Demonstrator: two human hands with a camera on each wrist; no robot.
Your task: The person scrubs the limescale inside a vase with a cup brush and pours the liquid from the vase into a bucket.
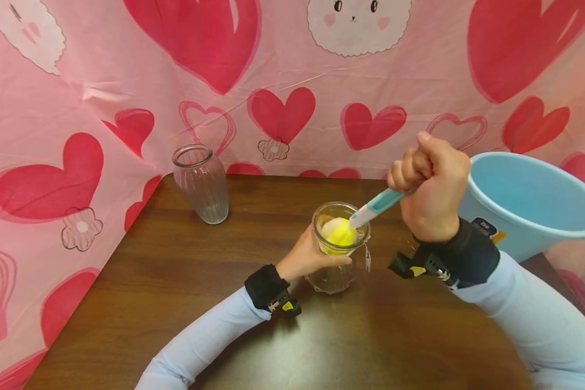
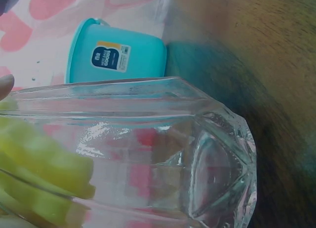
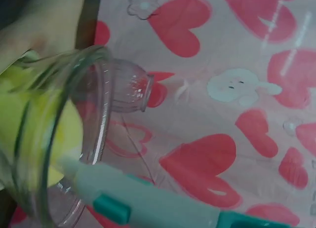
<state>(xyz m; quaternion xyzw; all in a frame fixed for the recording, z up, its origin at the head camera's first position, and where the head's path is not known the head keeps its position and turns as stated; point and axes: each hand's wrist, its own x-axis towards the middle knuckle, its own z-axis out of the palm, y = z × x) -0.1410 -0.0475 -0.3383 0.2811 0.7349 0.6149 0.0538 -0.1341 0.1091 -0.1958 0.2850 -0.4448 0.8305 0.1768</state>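
Note:
My left hand (image 1: 303, 257) grips a clear faceted glass vase (image 1: 329, 280) near its neck, over the middle of the table. In my right hand (image 1: 433, 181) is the teal-and-white handle of a sponge bottle brush (image 1: 381, 202), held in a fist above and to the right. The brush's yellow sponge head (image 1: 338, 232) sits inside the vase's mouth. Through the glass in the left wrist view, the sponge (image 2: 44, 164) fills the upper part and stops short of the base. The right wrist view shows the brush handle (image 3: 148, 191) slanting out past the rim.
A second, ribbed glass vase (image 1: 205, 187) stands at the table's back left. To the right is a light blue bucket (image 1: 502, 222) with a label, close to my right forearm. Pink heart-patterned cloth (image 1: 292, 70) hangs behind the brown wooden table (image 1: 185, 271).

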